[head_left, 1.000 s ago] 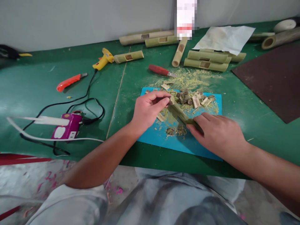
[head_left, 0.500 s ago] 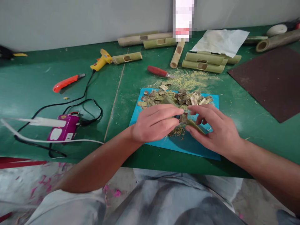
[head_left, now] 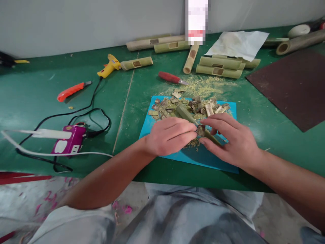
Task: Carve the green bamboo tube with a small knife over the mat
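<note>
In the head view, a green bamboo tube lies slantwise between my hands, low over a blue sheet. My left hand is closed, its fingertips pinched at the left edge of a small dark square bamboo piece. That piece is held at the tube's upper side; whether it sits in a cut-out is hidden. My right hand curls around the tube's near right part, thumb and forefinger tips on either side of the square piece. Several bamboo chips and shavings are heaped on the sheet behind my hands.
A red-handled knife lies beyond the chips. Several notched bamboo tubes rest at the back, near white paper. To the left are a yellow glue gun, an orange cutter and a purple power socket with cords. A brown board lies right.
The square piece has come down slightly onto the tube, and my left fingertips moved down and right with it. More of the tube's far end now shows. My right hand barely moved.
</note>
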### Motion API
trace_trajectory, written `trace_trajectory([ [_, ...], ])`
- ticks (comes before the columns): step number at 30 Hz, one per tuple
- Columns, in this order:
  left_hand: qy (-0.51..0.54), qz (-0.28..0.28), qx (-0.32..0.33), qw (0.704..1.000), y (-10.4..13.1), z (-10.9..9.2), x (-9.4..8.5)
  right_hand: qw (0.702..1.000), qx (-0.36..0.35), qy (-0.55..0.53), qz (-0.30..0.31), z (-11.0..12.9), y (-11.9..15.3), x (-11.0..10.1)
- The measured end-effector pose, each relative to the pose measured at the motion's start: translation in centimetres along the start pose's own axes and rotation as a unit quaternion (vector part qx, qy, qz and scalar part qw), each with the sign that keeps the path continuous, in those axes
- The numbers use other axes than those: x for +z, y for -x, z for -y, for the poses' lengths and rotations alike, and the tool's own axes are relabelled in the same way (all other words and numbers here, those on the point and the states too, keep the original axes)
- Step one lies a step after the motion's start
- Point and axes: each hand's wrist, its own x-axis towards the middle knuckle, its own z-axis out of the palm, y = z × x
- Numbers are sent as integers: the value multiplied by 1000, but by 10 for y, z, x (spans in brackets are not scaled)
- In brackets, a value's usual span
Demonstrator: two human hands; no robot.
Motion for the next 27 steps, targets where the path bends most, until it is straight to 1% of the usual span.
trace_trajectory([
  [2,-18,-6,12,1000,0,-1,1,1000,-1,-6,-1,1,-1,0],
  [3,-24,-3,6,1000,-1,-2,1,1000,-1,-8,-1,1,-1,1],
  [6,-18,23,-50,998,-1,-3,3,1000,7,-11,-4,1,-2,1],
  [7,-20,25,-57,998,-1,-3,3,1000,8,-12,-4,1,-2,1],
  [8,-28,21,-53,998,-2,-3,4,1000,5,-14,-6,1,-2,2],
  [12,-79,0,0,997,-3,-2,5,1000,-6,-21,-5,1,-2,2],
  [16,-93,8,-5,996,-2,1,4,1000,4,-23,0,1,-2,2],
  [21,-67,-4,-10,998,-3,-2,7,999,-5,-44,10,0,-1,2],
  [22,-48,-11,-26,998,-5,-3,8,999,-4,-46,10,1,0,2],
  [23,-20,-20,-58,998,-6,-5,9,999,0,-44,6,1,0,3],
  [24,15,-31,-106,994,-7,-6,11,999,6,-38,0,1,0,3],
  [25,52,-44,-169,983,-8,-7,12,1000,13,-26,-5,1,0,3],
  [26,90,-58,-238,965,-10,-7,13,1000,20,-12,-9,2,1,3],
  [27,127,-71,-306,941,-10,-6,14,1000,24,4,-11,2,1,4],
])
